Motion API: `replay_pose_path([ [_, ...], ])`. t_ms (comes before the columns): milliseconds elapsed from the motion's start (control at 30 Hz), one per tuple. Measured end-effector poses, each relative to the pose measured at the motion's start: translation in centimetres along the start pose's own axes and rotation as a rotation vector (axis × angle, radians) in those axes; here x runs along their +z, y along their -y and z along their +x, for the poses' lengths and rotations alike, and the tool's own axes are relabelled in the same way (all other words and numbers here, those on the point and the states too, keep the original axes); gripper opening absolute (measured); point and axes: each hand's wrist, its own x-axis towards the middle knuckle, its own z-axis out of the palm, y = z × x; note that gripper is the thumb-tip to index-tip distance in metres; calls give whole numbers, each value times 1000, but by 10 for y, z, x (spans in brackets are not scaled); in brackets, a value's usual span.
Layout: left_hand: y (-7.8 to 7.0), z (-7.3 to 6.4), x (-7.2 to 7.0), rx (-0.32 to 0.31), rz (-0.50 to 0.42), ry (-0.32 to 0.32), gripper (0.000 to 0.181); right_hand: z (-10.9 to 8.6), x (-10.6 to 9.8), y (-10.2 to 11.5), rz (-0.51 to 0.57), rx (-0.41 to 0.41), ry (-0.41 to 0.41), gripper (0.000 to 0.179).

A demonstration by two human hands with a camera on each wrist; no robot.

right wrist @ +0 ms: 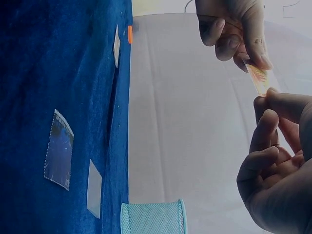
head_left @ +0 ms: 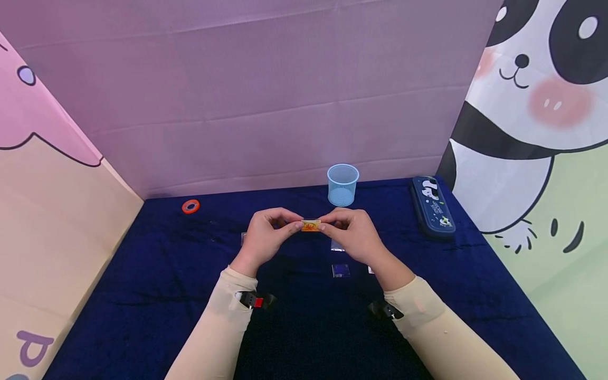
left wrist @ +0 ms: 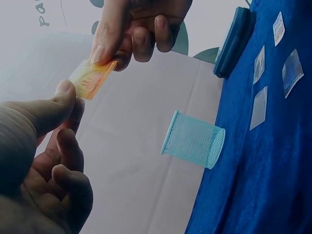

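A small yellow-orange stamp (head_left: 311, 226) is held up above the dark blue cloth, stretched between both hands. My left hand (head_left: 266, 235) pinches one end between thumb and index finger. The opposite end is pinched the same way by my right hand (head_left: 353, 235). Printed marks show on the stamp's face in the left wrist view; its ends lie hidden under the fingertips. Below, on the cloth, is a blue stamp (left wrist: 292, 73) with toothed edges. Near it lie a whitish flat piece (left wrist: 259, 108), a shiny clear-looking one (left wrist: 259, 64) and a small pale printed one (left wrist: 278, 29).
A light blue mesh cup (head_left: 343, 190) stands at the back of the cloth, beyond the hands. To the right lies a dark blue pencil case (head_left: 433, 206) with panda pictures. An orange-red ring, like a tape roll (head_left: 191, 206), lies at the back left.
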Motion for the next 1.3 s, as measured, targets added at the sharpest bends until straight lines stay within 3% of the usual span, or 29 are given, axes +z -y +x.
replay_pose_path([
  [467,-5,-2,-4,5,13,-6,8,-1,-4,4,-48,78,-47,12],
  [933,-8,-2,-5,7,30,-26,8,-1,-5,3,6,52,-30,12],
  [1300,-8,-2,-4,7,30,-9,8,0,-5,0,-16,27,-24,10],
])
